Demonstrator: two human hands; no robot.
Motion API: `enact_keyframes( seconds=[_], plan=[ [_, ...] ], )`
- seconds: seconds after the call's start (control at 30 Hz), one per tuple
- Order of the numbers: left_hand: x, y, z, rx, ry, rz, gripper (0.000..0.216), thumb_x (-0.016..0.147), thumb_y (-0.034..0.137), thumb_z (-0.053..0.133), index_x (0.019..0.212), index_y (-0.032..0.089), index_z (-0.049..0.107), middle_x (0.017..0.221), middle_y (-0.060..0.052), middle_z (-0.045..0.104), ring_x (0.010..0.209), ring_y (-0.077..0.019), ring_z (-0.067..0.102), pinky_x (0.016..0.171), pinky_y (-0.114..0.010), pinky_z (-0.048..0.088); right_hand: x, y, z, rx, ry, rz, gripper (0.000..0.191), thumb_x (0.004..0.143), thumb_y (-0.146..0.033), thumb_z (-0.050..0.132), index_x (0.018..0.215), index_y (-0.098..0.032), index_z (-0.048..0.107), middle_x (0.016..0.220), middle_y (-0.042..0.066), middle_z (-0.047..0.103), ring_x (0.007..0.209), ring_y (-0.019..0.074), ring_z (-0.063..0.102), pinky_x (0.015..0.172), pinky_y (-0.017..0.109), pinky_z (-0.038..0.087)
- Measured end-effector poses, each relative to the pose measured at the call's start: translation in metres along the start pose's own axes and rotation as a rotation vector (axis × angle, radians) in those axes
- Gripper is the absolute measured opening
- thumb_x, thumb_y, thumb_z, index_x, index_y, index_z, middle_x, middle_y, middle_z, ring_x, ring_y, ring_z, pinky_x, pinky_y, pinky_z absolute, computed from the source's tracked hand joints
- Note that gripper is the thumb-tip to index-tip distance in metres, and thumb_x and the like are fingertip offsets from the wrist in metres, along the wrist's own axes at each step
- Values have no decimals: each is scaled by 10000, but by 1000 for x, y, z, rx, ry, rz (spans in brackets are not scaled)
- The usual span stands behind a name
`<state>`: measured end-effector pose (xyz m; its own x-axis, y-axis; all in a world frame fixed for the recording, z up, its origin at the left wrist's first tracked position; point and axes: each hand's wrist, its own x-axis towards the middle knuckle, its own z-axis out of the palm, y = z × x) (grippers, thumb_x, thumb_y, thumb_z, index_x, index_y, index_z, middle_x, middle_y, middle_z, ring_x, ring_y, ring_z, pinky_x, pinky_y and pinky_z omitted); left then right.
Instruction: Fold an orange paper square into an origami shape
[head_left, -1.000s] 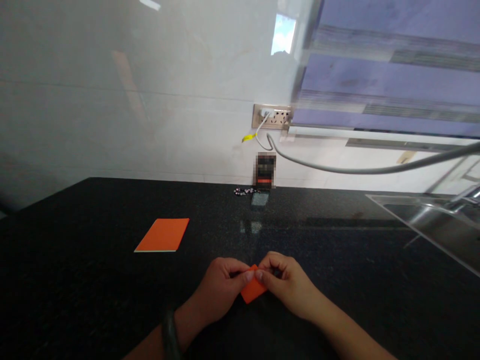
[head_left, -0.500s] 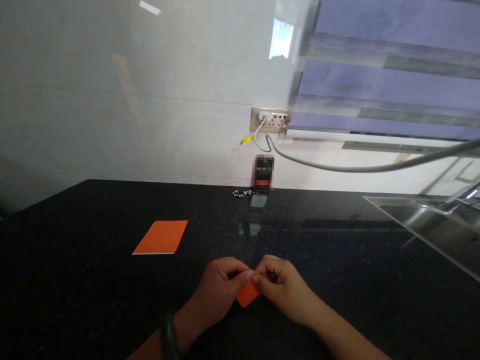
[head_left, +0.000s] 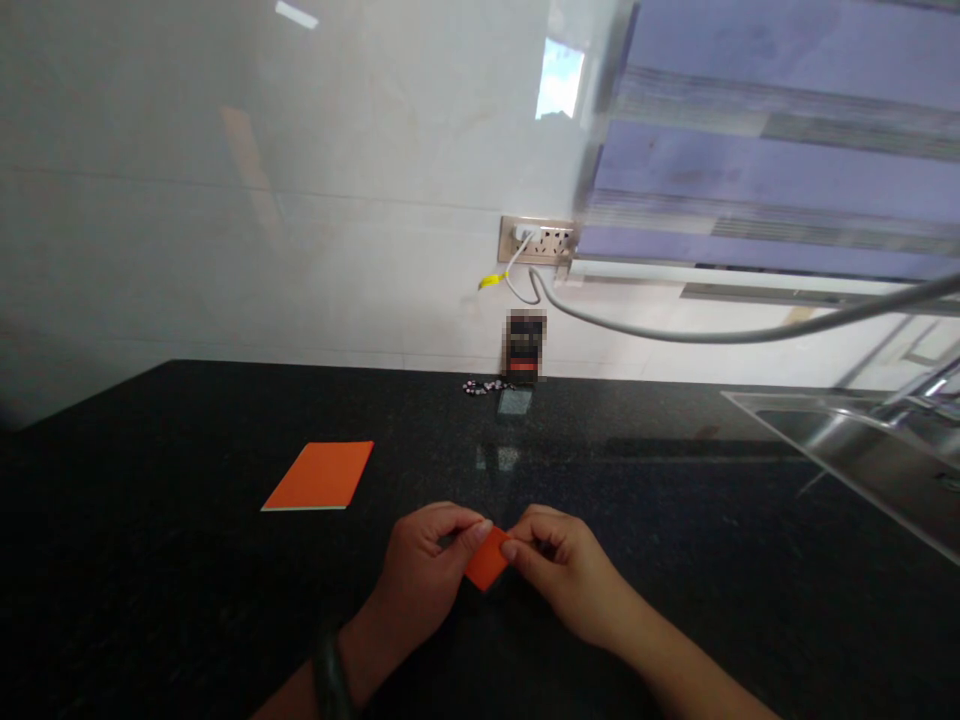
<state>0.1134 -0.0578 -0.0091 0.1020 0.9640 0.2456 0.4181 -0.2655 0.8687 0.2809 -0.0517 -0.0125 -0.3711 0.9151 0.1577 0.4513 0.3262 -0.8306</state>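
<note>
A small folded piece of orange paper is held between my two hands, above the dark countertop. My left hand pinches its upper left edge between thumb and fingers. On the opposite side, my right hand grips the right corner the same way. The paper looks like a tilted square; its underside is hidden. To the left on the counter lies a flat stack of orange paper sheets, apart from both hands.
A phone-like dark object, blurred out, leans against the wall with a beaded strap beside it. A grey cable runs from the wall socket to the right. At the right is a metal sink.
My hands have moved slightly up and apart, the left one shifting leftward. More of the small orange paper's upper part shows between them now.
</note>
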Motion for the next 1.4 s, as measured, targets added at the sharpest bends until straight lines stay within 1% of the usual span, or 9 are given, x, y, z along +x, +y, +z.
enact_keyframes(
  seconds=[0.17, 0.33, 0.4, 0.57, 0.7, 0.87, 1.0, 1.17, 1.4],
  plan=[
    [0, 2, 1, -39, -16, -63, 211, 750, 273, 521, 649, 152, 662, 642, -32, 648, 626, -149, 587, 600, -238, 434, 2, 3, 2, 135, 70, 81, 144, 777, -241, 515, 671, -157, 566, 640, 0, 506, 584, 108, 455, 538, 229, 351],
    [-3, 5, 4, -100, -100, -154, 219, 741, 291, 522, 674, 143, 669, 677, -46, 666, 664, -170, 599, 614, -248, 436, 4, 2, 2, 463, 107, 240, 208, 768, -339, 512, 660, -163, 494, 539, -42, 427, 467, 76, 358, 450, 205, 289],
    [-3, 5, 5, -88, -137, -158, 225, 737, 289, 519, 665, 137, 669, 655, -45, 656, 648, -167, 587, 609, -251, 428, 4, 2, 2, 514, 132, 261, 220, 757, -356, 524, 653, -166, 484, 532, -44, 425, 469, 79, 362, 454, 206, 294],
    [-1, 4, 6, -112, -240, -214, 184, 709, 261, 528, 678, 129, 652, 633, -27, 632, 619, -152, 565, 569, -234, 413, 3, 6, -1, 322, 135, 154, 217, 754, -316, 533, 606, -158, 541, 613, -10, 456, 560, 108, 430, 528, 234, 352],
    [0, 3, 6, -98, -292, -149, 189, 720, 263, 518, 699, 141, 662, 644, -16, 624, 636, -144, 557, 584, -227, 409, 1, 6, 1, 196, 77, 55, 186, 745, -235, 540, 581, -156, 576, 630, -1, 455, 606, 120, 449, 565, 244, 366],
    [-1, 3, 5, -32, -225, -107, 215, 732, 261, 516, 637, 142, 669, 613, -19, 619, 625, -143, 556, 600, -230, 404, 4, 7, 7, 200, 101, 56, 140, 740, -238, 550, 640, -161, 610, 639, -6, 446, 609, 118, 444, 557, 240, 365],
    [-2, 3, 4, -9, -186, -98, 228, 739, 268, 512, 635, 149, 676, 606, -23, 624, 609, -144, 561, 584, -231, 401, 5, 7, 9, 227, 116, 53, 162, 758, -258, 531, 634, -161, 566, 649, -8, 453, 599, 111, 439, 556, 238, 369],
    [-3, 4, 6, -8, -161, -66, 228, 747, 266, 506, 651, 161, 684, 623, -24, 641, 619, -147, 573, 593, -234, 406, 3, 8, 8, 130, 122, 39, 208, 786, -269, 515, 605, -165, 522, 633, -8, 451, 599, 109, 440, 558, 234, 370],
    [-1, 3, 4, -80, -137, -127, 229, 739, 267, 514, 637, 146, 680, 632, -39, 651, 627, -159, 575, 595, -240, 421, 4, 11, 9, 75, 102, 16, 245, 818, -287, 488, 603, -171, 470, 644, -12, 445, 606, 104, 435, 555, 223, 363]
  ],
)
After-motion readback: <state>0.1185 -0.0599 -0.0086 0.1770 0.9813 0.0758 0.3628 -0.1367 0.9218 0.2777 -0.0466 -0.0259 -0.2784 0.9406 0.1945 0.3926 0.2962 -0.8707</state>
